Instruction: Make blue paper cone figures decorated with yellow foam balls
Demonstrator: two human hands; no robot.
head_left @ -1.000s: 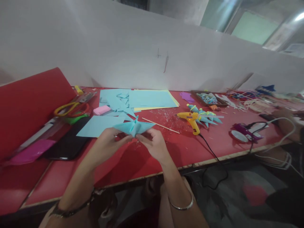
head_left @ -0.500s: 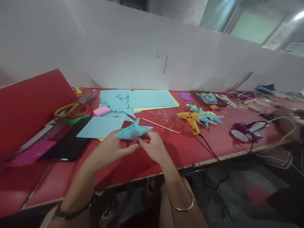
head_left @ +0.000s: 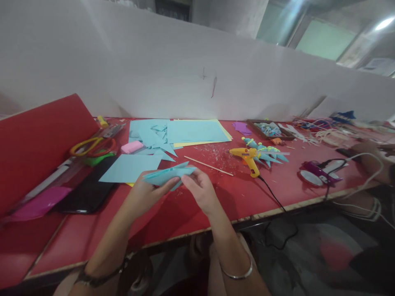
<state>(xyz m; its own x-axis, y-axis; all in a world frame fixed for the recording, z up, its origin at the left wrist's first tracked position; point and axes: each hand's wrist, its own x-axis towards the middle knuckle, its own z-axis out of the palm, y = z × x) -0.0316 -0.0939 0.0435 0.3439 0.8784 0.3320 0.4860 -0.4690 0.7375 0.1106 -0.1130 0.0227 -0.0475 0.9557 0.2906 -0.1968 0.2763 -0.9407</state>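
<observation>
A folded light-blue paper (head_left: 165, 174) is held between both hands above the front of the red table (head_left: 173, 222). My left hand (head_left: 147, 193) grips its left side, thumb on the near face. At the right end, my right hand (head_left: 199, 187) pinches it between thumb and fingers. The paper's folds lie nearly flat together, with a corner sticking out below. Just behind my left hand lies a light-blue square sheet (head_left: 129, 167), with a bit of yellow showing under it.
A yellow glue gun (head_left: 247, 158) lies right of centre beside blue spiky paper pieces (head_left: 268, 154). A thin stick (head_left: 208, 165) rests behind my hands. To the left are scissors (head_left: 88, 148), a black phone (head_left: 86, 193) and a pink eraser-like block (head_left: 132, 146). Another person's arm (head_left: 370, 158) is at far right.
The folded paper has gone from spread with a raised point to flatter, pressed together. My left thumb has moved onto its near face.
</observation>
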